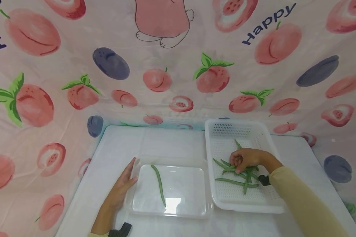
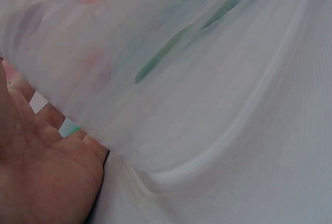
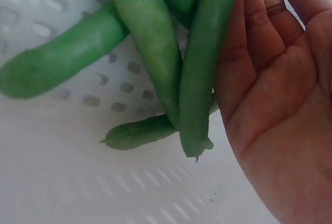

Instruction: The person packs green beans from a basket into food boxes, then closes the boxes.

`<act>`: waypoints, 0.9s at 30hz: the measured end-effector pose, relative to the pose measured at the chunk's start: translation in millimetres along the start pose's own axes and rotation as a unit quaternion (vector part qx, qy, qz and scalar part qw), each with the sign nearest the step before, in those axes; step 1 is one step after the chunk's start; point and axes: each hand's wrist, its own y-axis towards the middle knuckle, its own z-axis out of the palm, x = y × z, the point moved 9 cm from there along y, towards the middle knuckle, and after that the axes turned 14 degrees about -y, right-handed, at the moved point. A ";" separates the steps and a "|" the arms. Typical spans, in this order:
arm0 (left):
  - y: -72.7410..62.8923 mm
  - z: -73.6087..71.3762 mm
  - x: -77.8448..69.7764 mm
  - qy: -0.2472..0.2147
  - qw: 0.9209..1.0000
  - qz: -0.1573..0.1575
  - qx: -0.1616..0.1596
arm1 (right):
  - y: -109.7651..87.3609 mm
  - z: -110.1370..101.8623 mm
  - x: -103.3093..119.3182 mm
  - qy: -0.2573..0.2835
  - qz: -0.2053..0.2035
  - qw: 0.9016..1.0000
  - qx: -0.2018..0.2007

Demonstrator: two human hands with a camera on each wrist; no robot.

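Observation:
My left hand rests against the left side of a clear plastic container, its fingers fairly straight along the wall. One green bean lies lengthwise in that container. In the left wrist view, the palm is beside the container wall, and the bean looks blurred through the plastic. My right hand reaches into a white perforated basket, its thumb and fingers bent around a green bean in the pile. Several green beans lie crossed beside the right palm; its fingertips are out of that view.
Container and basket stand side by side on a white table, the basket on the right. Behind and beside the table hangs a fruit-printed cloth. A black wrist device is on the left wrist, another on the right.

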 end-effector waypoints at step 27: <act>1.1 -1.0 1.6 0.008 1.000 -0.005 -0.002 | -15.1 -19.5 20.3 0.077 0.006 0.996 -0.047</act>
